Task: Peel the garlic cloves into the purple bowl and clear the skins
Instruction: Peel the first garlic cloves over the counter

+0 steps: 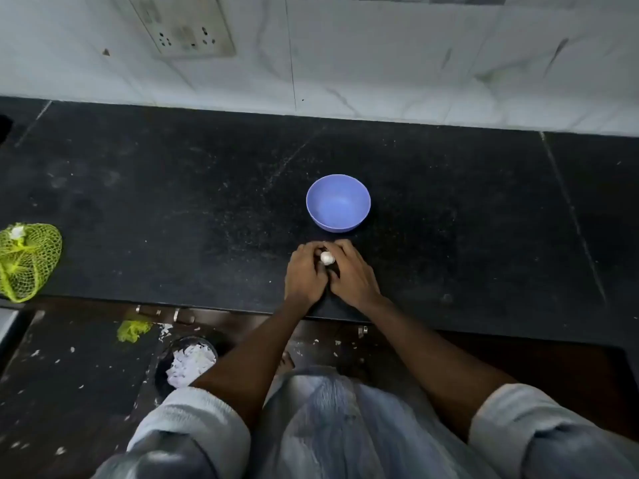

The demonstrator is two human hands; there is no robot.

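Note:
A white garlic bulb [327, 257] sits between both hands on the black counter [173, 202], just in front of the purple bowl [338, 202]. My left hand [305, 274] grips it from the left and my right hand [351, 273] grips it from the right, fingers curled over the top. Most of the garlic is hidden by the fingers. Nothing is in the bowl, which stands upright a short way beyond my fingertips. Below the counter edge a dark bin [188, 363] on the floor holds a heap of pale garlic skins.
A green net bag [26, 261] with a bit of garlic lies at the counter's left edge. A scrap of green net [133, 330] and scattered skin flakes lie on the dark floor. A white tiled wall with a socket plate [188, 29] backs the counter.

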